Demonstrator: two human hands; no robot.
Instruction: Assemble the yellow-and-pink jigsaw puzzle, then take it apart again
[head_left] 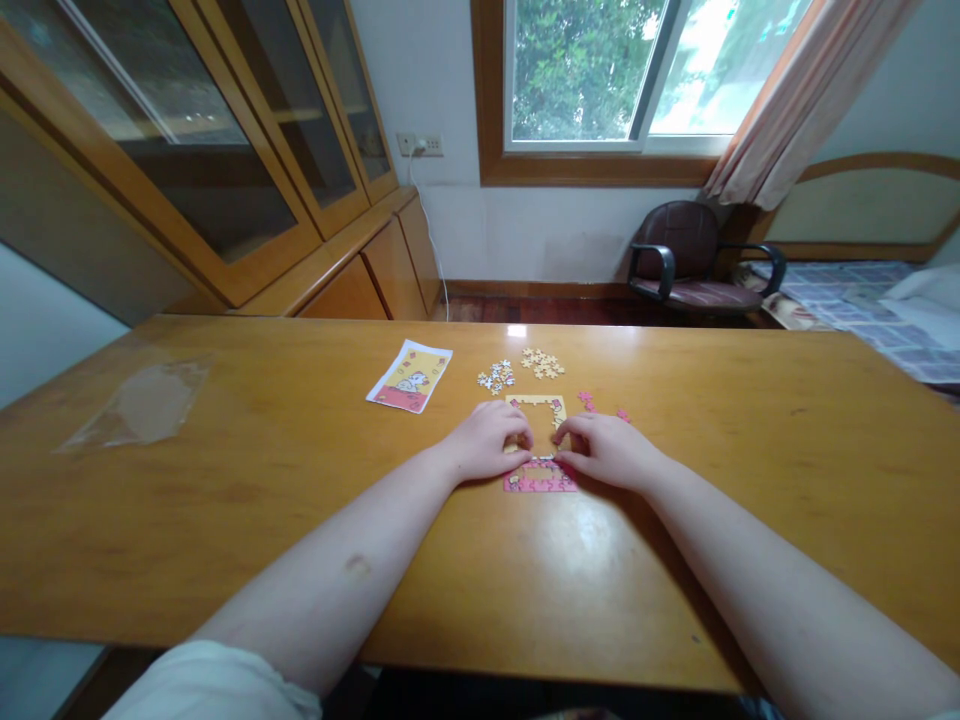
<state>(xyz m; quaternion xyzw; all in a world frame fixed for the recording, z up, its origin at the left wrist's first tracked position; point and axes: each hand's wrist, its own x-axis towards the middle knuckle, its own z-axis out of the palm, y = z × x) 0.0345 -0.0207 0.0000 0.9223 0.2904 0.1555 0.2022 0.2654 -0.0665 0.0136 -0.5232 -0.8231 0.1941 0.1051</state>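
Observation:
A small, partly built jigsaw puzzle lies on the wooden table, with a yellow frame at the top and a pink strip at the bottom. My left hand rests on its left edge, fingers curled down onto the pieces. My right hand presses on its right side, fingertips pinched at the puzzle's middle. What the fingers hold, if anything, is too small to make out. Loose pieces lie just beyond: a white and yellow pile, a yellow pile and a few pink ones.
A printed reference picture lies left of the piles. A clear plastic bag sits at the table's far left. Beyond the table are a glass-fronted cabinet, a dark armchair, a window and a bed.

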